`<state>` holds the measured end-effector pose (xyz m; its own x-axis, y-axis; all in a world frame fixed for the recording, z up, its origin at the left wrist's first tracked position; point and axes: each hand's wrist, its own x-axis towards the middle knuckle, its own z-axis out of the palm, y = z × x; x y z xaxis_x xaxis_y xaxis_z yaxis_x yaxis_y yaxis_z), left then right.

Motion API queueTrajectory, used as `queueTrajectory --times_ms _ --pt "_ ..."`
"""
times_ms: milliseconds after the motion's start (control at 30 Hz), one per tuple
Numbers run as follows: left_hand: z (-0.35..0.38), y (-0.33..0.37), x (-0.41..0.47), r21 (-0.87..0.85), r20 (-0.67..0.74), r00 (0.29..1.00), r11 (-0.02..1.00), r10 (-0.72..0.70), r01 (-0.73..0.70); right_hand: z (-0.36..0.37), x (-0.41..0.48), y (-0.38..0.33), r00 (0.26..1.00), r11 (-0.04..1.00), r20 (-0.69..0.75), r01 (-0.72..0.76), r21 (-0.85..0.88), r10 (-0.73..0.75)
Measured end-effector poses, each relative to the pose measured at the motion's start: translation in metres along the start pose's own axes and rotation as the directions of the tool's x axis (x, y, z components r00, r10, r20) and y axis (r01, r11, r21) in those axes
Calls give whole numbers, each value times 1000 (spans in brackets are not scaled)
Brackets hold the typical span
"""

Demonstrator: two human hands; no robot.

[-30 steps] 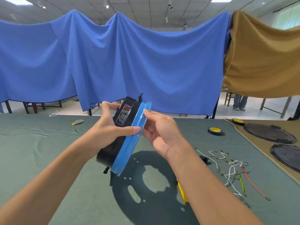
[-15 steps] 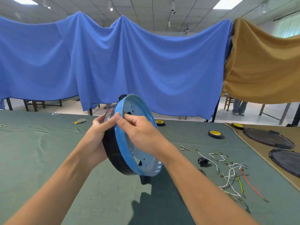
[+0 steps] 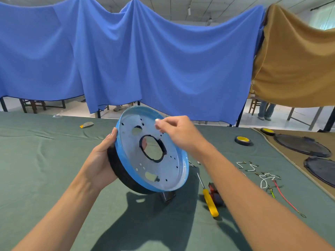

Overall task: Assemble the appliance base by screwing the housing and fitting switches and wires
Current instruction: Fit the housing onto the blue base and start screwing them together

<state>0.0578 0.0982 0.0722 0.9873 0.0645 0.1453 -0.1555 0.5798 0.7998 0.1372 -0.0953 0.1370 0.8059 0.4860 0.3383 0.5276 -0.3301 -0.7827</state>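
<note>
Reaches in with both bare forearms from the bottom edge, one from the lower left, the other from the lower right. Grips the appliance base (image 3: pixel 170 171) at its left edge with the left hand (image 3: pixel 101 160), palm behind it, thumb lying along the rim. Holds the right hand (image 3: pixel 178 133) raised before its upper part, fingers curled, thumb tip meeting forefinger tip.

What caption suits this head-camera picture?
Left hand holds a tilted blue base above the table; right hand hovers near its rim.
</note>
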Motion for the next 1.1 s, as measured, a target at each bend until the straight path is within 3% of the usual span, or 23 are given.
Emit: queueTrajectory --times_ms 67,133,233,300,767,933,1000,1100 --pt "-4 -1 2 -10 -5 1000 1000 -8 8 -20 7 28 982 993 -153 -115 -4 113" --pt "-5 -2 4 -23 -3 1000 1000 -13 13 -36 8 60 957 955 -218 -234 -183 193" --pt "-7 -1 6 -42 8 1000 999 -19 19 -44 -1 104 940 801 -114 -335 -496 322" --pt "-8 -2 6 -40 4 1000 999 -21 22 -41 -9 123 921 725 -78 -350 -593 381" --pt "1 0 4 -46 34 999 998 -42 44 -36 -18 142 913 547 -158 -357 -757 377" --pt "5 1 4 -42 53 997 998 -52 55 -36 -18 129 943 598 -147 -305 -741 299" --pt "7 2 3 -49 55 997 997 -52 55 -37 -14 113 953 723 -185 -302 -622 239" --pt "11 3 2 -62 37 998 997 -45 47 -38 -11 75 955 942 -249 -222 -251 159"
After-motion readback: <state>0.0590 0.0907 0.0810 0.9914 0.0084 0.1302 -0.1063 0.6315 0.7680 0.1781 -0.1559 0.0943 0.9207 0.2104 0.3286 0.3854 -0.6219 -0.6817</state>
